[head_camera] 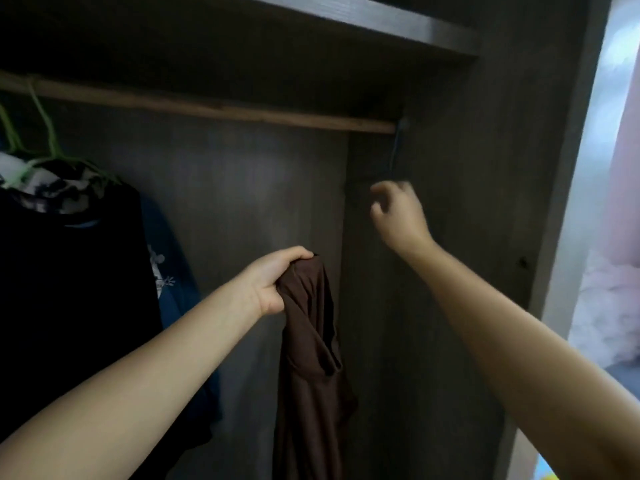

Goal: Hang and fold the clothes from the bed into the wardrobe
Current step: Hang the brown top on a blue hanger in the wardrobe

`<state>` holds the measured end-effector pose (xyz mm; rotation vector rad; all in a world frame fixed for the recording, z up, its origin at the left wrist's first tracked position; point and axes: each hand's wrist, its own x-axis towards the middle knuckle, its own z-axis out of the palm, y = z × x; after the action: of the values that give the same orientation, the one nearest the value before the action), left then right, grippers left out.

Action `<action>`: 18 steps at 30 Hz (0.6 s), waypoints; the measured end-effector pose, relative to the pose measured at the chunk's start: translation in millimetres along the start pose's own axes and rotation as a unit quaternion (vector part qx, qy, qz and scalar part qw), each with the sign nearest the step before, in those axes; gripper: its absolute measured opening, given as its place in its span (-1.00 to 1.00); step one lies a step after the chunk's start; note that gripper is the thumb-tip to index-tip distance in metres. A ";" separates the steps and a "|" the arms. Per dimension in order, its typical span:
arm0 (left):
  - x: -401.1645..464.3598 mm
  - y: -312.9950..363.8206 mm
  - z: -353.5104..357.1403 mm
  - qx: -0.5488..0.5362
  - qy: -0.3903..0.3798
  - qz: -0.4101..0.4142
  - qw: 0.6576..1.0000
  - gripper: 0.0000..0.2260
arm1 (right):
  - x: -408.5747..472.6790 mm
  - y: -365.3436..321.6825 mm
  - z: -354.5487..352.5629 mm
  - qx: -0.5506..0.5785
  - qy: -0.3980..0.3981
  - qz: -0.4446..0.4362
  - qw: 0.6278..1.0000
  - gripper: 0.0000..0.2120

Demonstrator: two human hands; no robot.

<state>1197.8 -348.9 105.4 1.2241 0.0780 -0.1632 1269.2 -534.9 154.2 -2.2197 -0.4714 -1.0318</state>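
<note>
Here, brown garment in left grip

two bare forearms, no sleeves, left grip, right grip

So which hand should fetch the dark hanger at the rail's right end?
The right hand: it's free and just below that hanger. The left hand grips the brown garment.
</note>
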 end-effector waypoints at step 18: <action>27.9 5.8 -58.8 0.013 -0.034 -0.027 0.999 -0.69 | 13.4 40.2 47.0 0.054 0.074 0.104 0.990 -0.79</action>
<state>1227.9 -293.9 86.7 1.2417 0.0496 -0.2541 1325.6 -531.7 125.6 -2.0296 -0.2186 -1.0253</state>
